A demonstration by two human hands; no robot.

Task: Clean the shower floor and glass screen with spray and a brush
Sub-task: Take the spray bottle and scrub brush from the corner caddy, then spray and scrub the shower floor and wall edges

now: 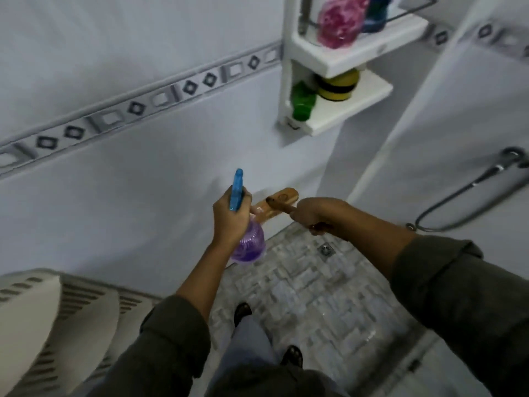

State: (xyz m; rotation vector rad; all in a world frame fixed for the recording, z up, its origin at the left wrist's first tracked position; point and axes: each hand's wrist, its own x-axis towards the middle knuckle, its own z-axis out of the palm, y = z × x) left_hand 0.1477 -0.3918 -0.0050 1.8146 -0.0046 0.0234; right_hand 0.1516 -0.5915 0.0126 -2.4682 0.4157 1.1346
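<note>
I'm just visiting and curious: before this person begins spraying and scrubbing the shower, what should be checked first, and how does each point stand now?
1. Spray in hand: ok. The left hand grips the clear spray bottle of purple liquid at its blue trigger head.
2. Brush in hand: ok. The right hand holds the brown wooden brush by its handle.
3. Nozzle aimed at the grey mosaic floor: cannot tell, blurred.
4. Square metal drain uncovered: ok.
5. Grey shower hose away from the feet: ok, it hangs at the right.
6. Floor already sprayed: cannot tell.
</note>
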